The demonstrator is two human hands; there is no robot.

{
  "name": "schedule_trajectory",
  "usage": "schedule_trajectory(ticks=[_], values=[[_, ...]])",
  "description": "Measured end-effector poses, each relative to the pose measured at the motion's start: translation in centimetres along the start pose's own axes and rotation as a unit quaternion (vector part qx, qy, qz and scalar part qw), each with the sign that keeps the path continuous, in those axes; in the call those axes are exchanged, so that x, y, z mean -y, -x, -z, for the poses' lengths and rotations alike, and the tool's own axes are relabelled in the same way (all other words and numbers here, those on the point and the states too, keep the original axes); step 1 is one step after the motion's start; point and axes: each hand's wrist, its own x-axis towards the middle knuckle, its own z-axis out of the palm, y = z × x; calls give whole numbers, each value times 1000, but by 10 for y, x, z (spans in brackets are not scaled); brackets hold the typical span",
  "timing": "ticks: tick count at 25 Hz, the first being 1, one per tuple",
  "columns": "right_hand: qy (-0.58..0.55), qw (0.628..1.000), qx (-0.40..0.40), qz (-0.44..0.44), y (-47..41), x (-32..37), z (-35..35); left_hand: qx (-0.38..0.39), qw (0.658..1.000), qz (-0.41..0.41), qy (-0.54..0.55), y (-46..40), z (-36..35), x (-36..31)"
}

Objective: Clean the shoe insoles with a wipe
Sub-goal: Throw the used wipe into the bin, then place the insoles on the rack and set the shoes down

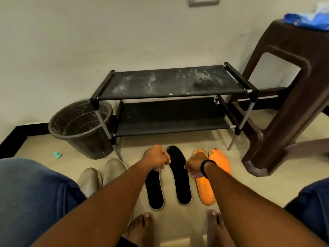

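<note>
Four insoles lie side by side on the floor in front of my bare feet. My left hand is curled over the toe end of the left black insole, which it hides and seems to pinch. The right black insole lies free between my hands. My right hand, with a black band on the wrist, has its fingers curled down onto the left orange insole. The right orange insole lies beside it, partly behind my forearm. No wipe shows in either hand.
A dusty black two-shelf shoe rack stands against the wall behind the insoles. A dark bucket is at its left, a brown plastic table with a blue packet at right. A pair of grey shoes sits left of the insoles.
</note>
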Motion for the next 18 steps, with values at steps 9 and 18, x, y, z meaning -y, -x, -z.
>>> schedule_trajectory(ticks=[9,18], values=[[162,980,-105,47,-39,-36,-48,-141,979,144,10,-36,-62,76],[269,948,-169,26,-55,-64,-96,-164,952,259,-23,-39,-93,108]])
